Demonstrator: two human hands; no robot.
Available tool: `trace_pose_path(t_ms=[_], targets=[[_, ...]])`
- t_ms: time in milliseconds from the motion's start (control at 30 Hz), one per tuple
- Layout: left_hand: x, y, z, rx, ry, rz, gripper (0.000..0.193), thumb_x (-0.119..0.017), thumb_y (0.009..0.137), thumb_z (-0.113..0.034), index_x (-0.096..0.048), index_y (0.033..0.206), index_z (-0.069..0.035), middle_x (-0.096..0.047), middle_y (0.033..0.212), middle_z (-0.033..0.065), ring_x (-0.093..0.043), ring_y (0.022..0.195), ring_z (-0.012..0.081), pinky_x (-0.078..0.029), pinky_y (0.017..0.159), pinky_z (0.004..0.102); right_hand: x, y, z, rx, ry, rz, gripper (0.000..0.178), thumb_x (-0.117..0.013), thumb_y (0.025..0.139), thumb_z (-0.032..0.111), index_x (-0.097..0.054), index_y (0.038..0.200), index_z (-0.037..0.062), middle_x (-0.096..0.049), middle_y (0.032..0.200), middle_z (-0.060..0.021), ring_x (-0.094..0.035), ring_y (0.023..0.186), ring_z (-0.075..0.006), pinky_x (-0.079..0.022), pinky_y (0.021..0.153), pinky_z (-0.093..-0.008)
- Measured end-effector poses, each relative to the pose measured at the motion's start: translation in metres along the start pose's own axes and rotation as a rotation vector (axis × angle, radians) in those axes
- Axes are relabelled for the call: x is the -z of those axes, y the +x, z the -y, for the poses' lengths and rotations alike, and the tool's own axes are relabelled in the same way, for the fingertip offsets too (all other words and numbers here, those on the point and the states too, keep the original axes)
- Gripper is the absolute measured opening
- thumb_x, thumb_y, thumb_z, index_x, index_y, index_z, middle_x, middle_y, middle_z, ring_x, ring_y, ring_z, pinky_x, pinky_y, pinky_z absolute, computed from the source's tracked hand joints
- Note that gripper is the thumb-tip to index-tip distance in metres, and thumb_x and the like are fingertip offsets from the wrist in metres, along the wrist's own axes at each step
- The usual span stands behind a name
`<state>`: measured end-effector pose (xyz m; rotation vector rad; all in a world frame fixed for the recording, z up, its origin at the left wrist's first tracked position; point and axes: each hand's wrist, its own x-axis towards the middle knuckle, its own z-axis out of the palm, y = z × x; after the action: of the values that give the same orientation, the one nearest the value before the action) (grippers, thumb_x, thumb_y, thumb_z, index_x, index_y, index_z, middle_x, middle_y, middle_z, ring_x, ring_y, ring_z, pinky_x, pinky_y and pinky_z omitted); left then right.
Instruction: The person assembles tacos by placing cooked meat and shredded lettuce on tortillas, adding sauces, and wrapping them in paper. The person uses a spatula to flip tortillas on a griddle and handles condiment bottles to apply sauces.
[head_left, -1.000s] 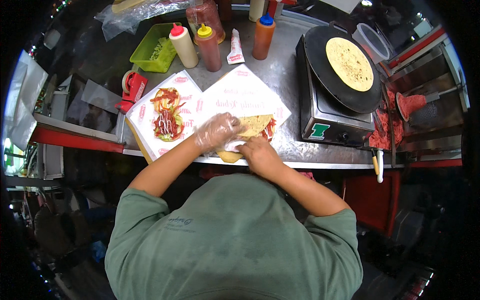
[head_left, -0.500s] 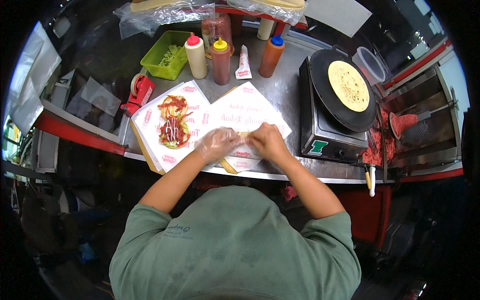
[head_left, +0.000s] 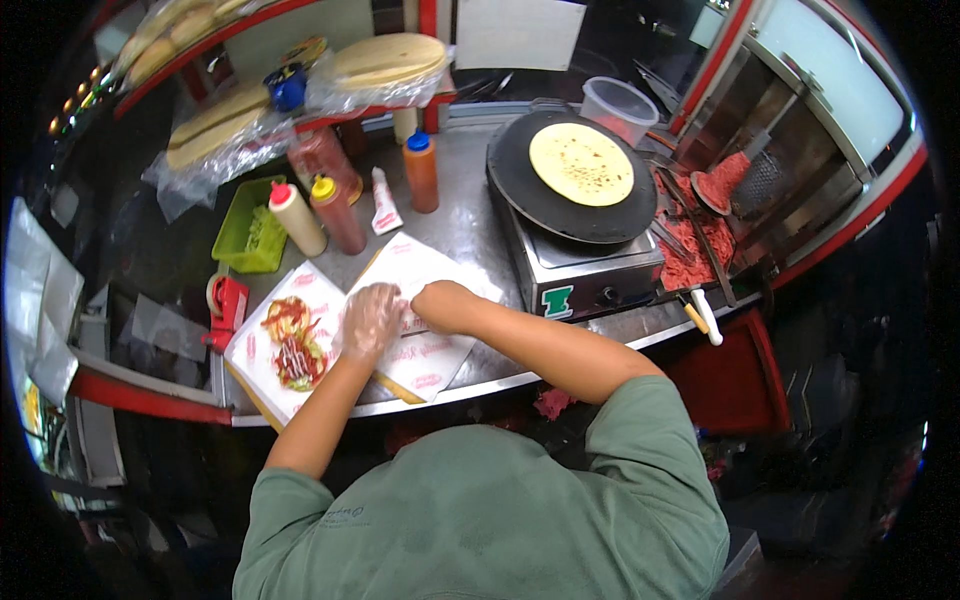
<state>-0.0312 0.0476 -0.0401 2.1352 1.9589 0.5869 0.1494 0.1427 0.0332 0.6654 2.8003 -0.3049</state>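
My left hand (head_left: 371,320), in a see-through plastic glove, is closed over the middle of a printed white paper sheet (head_left: 425,262). Close beside it, my bare right hand (head_left: 444,306) has its fingers curled in on the same sheet. Whatever the two hands grip between them is hidden by the fingers. Left of my gloved hand, an open burger (head_left: 298,350) lies in two parts on another paper sheet (head_left: 256,352). One part carries red sauce, shredded lettuce and white sauce lines; the other is a bun half topped with red strips.
A flatbread (head_left: 582,164) lies on a black griddle (head_left: 515,175) at the right, beside chopped red meat (head_left: 685,270). Behind the papers stand a green lettuce tub (head_left: 225,240) and sauce bottles (head_left: 297,220). A red tape dispenser (head_left: 228,305) is at the left; bagged flatbreads (head_left: 390,60) sit on a shelf.
The head view has swung to the right, so the counter appears shifted left and the shelf shows more. Both hands stay close together over the same paper; the tan piece seen between them is now hidden.
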Motion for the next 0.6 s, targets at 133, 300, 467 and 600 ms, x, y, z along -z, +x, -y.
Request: trace_pose_path(t_ms=[133,300,467,600], targets=[[0.004,-0.003,-0.026,-0.237,0.122,-0.1,0.041,-0.067,0.097,-0.033,-0.065,0.132,-0.01,-0.066,0.126,0.0166,-0.062,0.118,0.0369,-0.048,0.105,0.0489,0.011,0.014,-0.051,-0.097,0.525,0.115,0.049,-0.083,0.084,0.019,-0.072,0.131,0.0072,-0.076,0.116,-0.0214,-0.073,0.108,-0.0384,-0.058,0.09,-0.0485],[-0.016,0.01,0.003,-0.207,0.261,-0.058,0.042,-0.072,0.092,-0.034,-0.063,0.122,-0.006,-0.064,0.104,0.0133,-0.062,0.097,0.0345,-0.052,0.084,0.0491,-0.034,-0.021,-0.007,0.165,0.102,-0.508,0.02,-0.068,0.086,0.009,-0.073,0.102,-0.0029,-0.075,0.101,-0.0204,-0.072,0.099,-0.036,-0.061,0.084,-0.0456],[0.014,-0.005,-0.005,-0.114,0.49,0.094,0.043,-0.069,0.094,-0.034,-0.064,0.125,-0.005,-0.067,0.117,0.0152,-0.063,0.112,0.0363,-0.053,0.097,0.045,-0.042,-0.006,-0.005,0.105,0.025,-0.459,0.015,-0.063,0.087,0.01,-0.074,0.091,-0.0003,-0.075,0.091,-0.019,-0.072,0.093,-0.0375,-0.062,0.08,-0.046],[0.048,-0.037,-0.02,-0.005,0.24,-0.24,0.04,-0.07,0.097,-0.027,-0.066,0.129,-0.003,-0.068,0.135,0.0158,-0.061,0.127,0.0398,-0.049,0.11,0.0452,-0.053,0.008,-0.025,0.131,0.055,-0.529,0.015,-0.061,0.089,0.009,-0.072,0.094,0.0,-0.075,0.092,-0.0195,-0.071,0.093,-0.0391,-0.06,0.083,-0.0455]])
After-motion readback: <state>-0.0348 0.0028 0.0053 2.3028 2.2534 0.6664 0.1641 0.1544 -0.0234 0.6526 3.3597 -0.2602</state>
